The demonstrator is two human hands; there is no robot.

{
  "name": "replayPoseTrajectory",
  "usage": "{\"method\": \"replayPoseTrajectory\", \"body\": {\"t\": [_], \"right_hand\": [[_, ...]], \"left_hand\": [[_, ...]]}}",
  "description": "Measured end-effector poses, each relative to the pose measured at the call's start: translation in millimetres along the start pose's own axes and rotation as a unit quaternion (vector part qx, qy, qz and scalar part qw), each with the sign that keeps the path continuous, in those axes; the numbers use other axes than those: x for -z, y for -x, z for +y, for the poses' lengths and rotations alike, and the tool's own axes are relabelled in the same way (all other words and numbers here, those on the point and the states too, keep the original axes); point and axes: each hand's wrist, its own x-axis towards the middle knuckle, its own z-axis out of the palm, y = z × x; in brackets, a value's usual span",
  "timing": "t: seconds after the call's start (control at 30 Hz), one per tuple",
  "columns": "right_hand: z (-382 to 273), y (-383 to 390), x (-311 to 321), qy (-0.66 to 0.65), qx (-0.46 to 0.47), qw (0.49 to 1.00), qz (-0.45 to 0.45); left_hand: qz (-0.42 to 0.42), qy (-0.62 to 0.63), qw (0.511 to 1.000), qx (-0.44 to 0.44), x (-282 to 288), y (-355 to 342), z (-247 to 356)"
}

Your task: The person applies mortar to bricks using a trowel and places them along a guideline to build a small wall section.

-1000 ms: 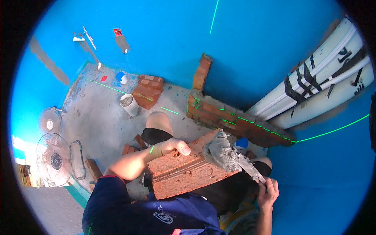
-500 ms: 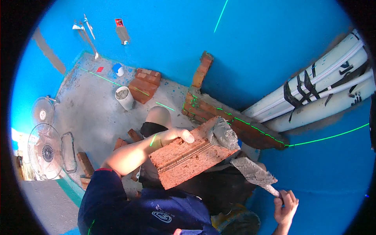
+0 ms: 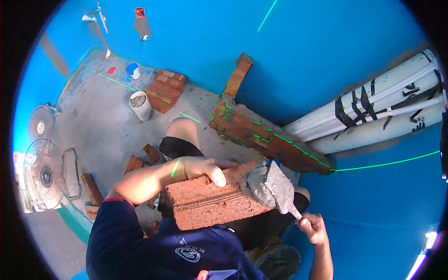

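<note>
A person's left hand (image 3: pixel 203 169) clamps a red clay brick (image 3: pixel 205 205) by its far edge, most of the block on the near side of the grip; at the brick's right end, the right hand (image 3: pixel 312 228), grip curled around its handle, holds a trowel (image 3: pixel 282 185) against grey mortar (image 3: pixel 256 184).

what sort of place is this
Probably a room being built or renovated: a low, seemingly unfinished brick wall stands by white pipes, and a bucket of grey mix sits on the bare floor.
</note>
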Motion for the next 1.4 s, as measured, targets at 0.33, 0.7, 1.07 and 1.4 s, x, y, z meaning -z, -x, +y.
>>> {"method": "replayPoseTrajectory", "body": {"t": [0.33, 0.7, 1.07, 1.4], "right_hand": [[17.7, -1.9, -7.3, -0.104, -0.097, 0.990, -0.016], [-85.8, 39.9, 11.6, -0.130, -0.088, 0.986, 0.057], [-83.6, 8.5, -63.9, -0.298, -0.189, 0.931, -0.092], [-44.9, 26.1, -63.3, -0.358, -0.237, 0.901, -0.058]], "left_hand": [[-0.044, 0.074, 0.995, 0.049, -0.9, 2.0, -9.3], [0.110, 0.089, 0.986, 0.090, 27.4, -3.6, -7.3], [0.151, -0.068, 0.971, -0.172, 10.0, -15.4, -1.0], [0.090, 0.086, 0.968, -0.219, 23.0, -10.6, -20.3]]}}
